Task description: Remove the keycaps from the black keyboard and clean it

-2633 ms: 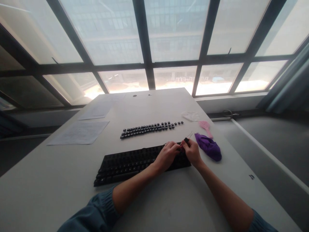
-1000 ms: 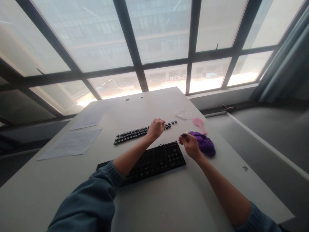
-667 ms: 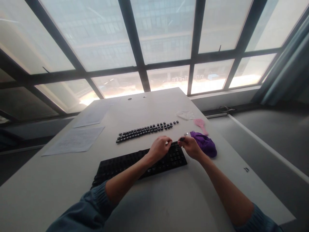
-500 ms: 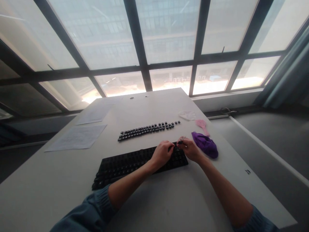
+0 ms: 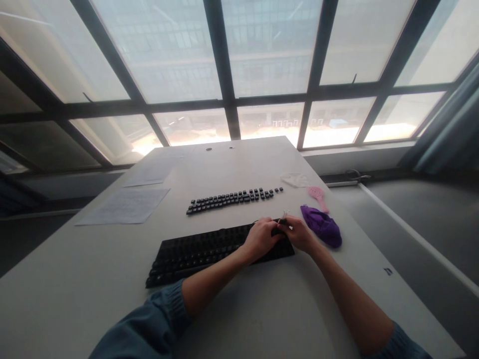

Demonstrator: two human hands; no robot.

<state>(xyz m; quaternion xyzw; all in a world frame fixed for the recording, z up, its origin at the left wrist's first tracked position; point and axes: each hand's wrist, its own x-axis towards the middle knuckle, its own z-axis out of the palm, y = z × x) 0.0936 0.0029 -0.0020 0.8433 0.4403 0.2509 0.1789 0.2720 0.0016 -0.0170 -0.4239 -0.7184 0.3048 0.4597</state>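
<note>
Keyboard (image 5: 198, 254): black oblong | right grip (image 5: 300, 235): clamped on dark wire tool (image 5: 282, 221) | left grip (image 5: 261, 239): unclear

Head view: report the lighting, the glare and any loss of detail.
Head view: backlit by the windows, with glare washing out the lower panes; head view: the keyboard sits dark, its upper part nearly solid black; head view: detail at the fingers is too soft to make out.
</note>
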